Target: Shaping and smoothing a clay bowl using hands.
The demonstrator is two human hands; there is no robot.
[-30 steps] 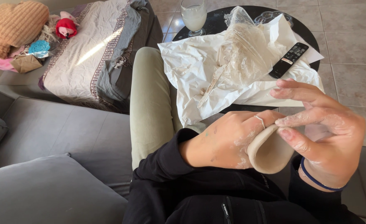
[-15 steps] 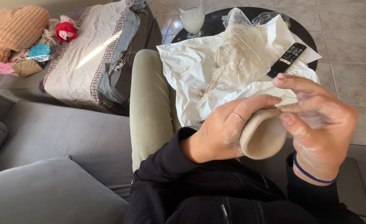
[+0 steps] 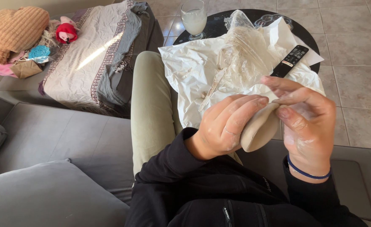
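Both hands are gripping a beige clay piece [image 3: 259, 130] over the lap: left hand [image 3: 225, 126] is curling fingers around its side, right hand [image 3: 307, 122] is pinching its top edge. White paper [image 3: 189, 71] is covering the table [image 3: 307, 38] just beyond.

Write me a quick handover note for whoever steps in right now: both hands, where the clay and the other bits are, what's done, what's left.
Left hand: fingers curled over the rim of the clay cup, clay-smeared.
Right hand: supports the cup's far side, thumb at the rim; both grip it.
Cup: held above the lap, roughly formed, wall smooth.
White paper covers the round table, bearing a plastic bag, a thin tool and a remote. Glass behind.
Left: likely rim shaping; inside not visible.
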